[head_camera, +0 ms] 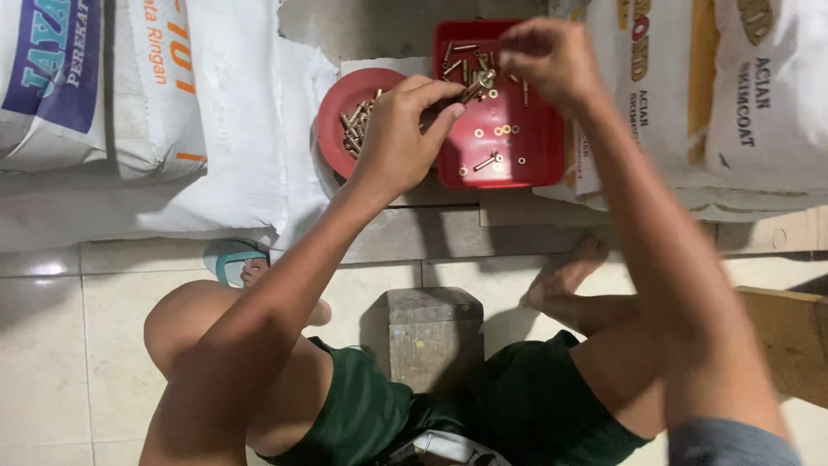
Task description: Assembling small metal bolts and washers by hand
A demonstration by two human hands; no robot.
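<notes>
We see a grey slab (448, 231) at twelve o'clock bearing a red tray (535, 164) and round red dish (332, 108).

The left hand (404, 129) pinches a brass-coloured metal bolt (477, 85) between thumb and fingertips above the square red plastic tray (542, 147), where more bolts, nuts and washers lie scattered. The right hand (545, 56) hovers over the tray's far edge, fingers curled. Just beside the tray, a round red plastic bowl (335, 108) holds a heap of bolts. White printed sacks (129, 86) flank both containers.
</notes>
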